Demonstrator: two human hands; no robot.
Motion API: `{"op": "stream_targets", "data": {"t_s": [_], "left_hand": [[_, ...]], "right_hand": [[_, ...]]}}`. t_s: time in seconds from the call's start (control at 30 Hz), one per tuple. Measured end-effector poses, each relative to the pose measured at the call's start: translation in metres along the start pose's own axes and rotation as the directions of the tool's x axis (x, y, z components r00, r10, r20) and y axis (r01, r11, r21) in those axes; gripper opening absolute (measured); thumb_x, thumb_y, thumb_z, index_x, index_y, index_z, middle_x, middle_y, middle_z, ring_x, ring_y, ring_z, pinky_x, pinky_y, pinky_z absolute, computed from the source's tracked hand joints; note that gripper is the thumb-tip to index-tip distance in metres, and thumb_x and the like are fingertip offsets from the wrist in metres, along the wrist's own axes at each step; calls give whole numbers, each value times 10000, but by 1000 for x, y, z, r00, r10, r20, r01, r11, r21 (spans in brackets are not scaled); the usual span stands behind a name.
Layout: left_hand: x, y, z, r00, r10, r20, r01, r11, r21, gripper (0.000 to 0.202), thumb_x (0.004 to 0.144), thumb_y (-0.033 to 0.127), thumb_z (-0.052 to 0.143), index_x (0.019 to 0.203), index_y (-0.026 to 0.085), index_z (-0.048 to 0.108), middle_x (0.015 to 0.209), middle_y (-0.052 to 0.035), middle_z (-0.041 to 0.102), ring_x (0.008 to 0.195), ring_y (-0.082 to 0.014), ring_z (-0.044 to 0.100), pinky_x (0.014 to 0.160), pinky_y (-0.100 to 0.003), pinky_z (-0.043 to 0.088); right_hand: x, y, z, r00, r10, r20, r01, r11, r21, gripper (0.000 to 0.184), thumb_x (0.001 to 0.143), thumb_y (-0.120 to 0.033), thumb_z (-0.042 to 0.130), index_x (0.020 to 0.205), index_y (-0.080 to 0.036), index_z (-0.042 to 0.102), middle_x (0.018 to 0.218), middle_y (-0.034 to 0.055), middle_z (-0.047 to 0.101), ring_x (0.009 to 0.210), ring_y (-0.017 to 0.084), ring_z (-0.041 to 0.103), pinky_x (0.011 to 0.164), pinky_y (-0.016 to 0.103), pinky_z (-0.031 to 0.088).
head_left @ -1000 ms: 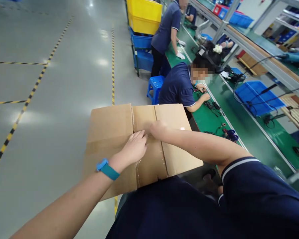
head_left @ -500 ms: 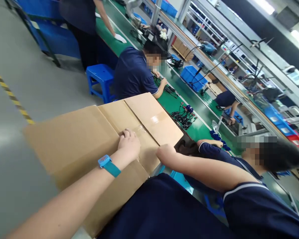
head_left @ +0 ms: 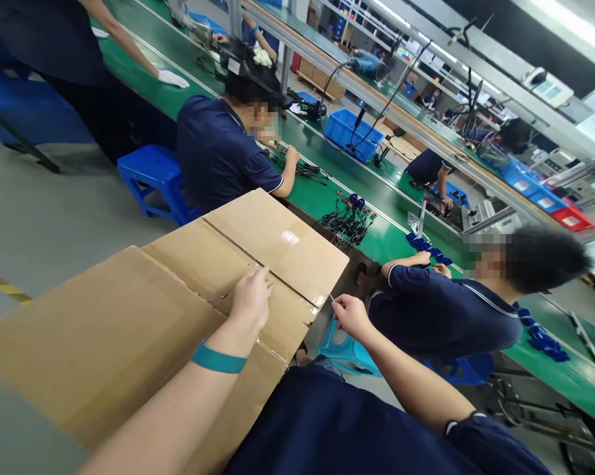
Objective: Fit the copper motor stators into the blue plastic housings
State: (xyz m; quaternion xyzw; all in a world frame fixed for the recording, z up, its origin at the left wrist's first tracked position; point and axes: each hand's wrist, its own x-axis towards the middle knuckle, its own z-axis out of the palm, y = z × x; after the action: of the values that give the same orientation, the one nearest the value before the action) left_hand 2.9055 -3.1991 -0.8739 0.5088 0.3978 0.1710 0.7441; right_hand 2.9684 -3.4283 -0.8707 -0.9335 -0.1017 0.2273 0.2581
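Observation:
A large brown cardboard box [head_left: 179, 290] with flaps folded outward lies before me, and clear tape shows along its seams. My left hand [head_left: 252, 295], with a teal band on its wrist, is over the middle of the cardboard. Its fingers are curled together beside the slit between two flaps; whatever they pinch is hidden. Just off the box's right corner, my right hand [head_left: 351, 316] is closed in a pinch. A small thin, light-coloured piece [head_left: 333, 298] sticks out from its fingertips toward the flap edge; its kind is unclear.
Beyond the box runs a green workbench [head_left: 297, 214] with bundles of black cables [head_left: 347, 221] and blue parts [head_left: 542, 340]. One seated co-worker [head_left: 223, 152] is ahead, another [head_left: 440, 316] close on my right. A blue stool [head_left: 152, 175] and a turquoise stool [head_left: 344, 349] stand nearby.
My view has swung to the right. My right hand has moved off the flap edge to beyond the box's corner, and my left hand has shifted toward the slit between the flaps.

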Motion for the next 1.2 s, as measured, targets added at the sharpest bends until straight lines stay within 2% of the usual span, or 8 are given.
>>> {"op": "stream_targets", "data": {"t_s": [0.1,0.37,0.6,0.77,0.9,1.0,1.1,1.2], "left_hand": [[11,12,15,954,-300,-20,293,942,-163,273,868,387,465,1055,199,528,944,-119,615,993,-229,660,934,-396,537],[34,23,34,884,-434,-175,413,899,-144,339,890,530,468,843,201,536,734,-37,544,698,-162,617,634,-285,568],[40,24,54,944,-282,-172,273,959,-75,164,856,96,556,982,190,606,1032,-75,698,849,-163,685,750,-310,603],[27,42,60,972,-62,-228,92,988,125,56,818,120,604,866,147,599,784,-55,681,651,-156,673,620,-289,604],[28,84,103,969,226,-96,-194,944,265,156,825,225,622,733,171,508,535,30,533,440,-135,569,417,-218,483],[46,114,137,973,230,36,-230,928,291,177,879,275,574,751,174,506,543,28,531,432,-136,544,450,-250,481],[70,123,156,906,403,126,-419,820,390,368,968,430,473,685,195,464,548,25,504,492,-127,507,550,-270,478],[88,119,169,736,644,207,-639,562,525,467,989,481,447,614,215,369,550,41,421,572,-116,435,641,-250,423]], "right_hand": [[9,4,6,999,14,34,-19,988,153,198,925,-231,459,856,-166,633,599,-18,622,431,112,559,438,202,387],[7,14,10,959,-281,41,281,960,6,211,897,-154,517,720,-160,632,712,41,696,677,141,627,615,224,377],[1,9,13,946,-277,169,304,938,-166,216,964,-198,466,892,-166,667,892,116,749,815,200,699,653,255,373],[3,10,6,930,-300,214,332,934,-134,220,964,-180,460,895,-165,668,902,126,746,811,202,701,651,253,373],[5,10,4,910,-327,256,362,926,-106,192,952,-167,475,875,-166,651,823,108,727,749,186,680,630,250,354],[5,16,8,894,-348,282,375,926,-45,186,951,-178,486,840,-173,636,796,87,708,743,177,661,640,248,359],[14,28,1,882,-420,213,410,907,91,203,961,-225,487,800,-185,603,770,61,677,721,171,625,648,253,379],[39,35,-30,900,-396,-182,431,870,237,246,988,-315,443,816,-193,570,788,55,633,726,170,582,676,269,412]]}}
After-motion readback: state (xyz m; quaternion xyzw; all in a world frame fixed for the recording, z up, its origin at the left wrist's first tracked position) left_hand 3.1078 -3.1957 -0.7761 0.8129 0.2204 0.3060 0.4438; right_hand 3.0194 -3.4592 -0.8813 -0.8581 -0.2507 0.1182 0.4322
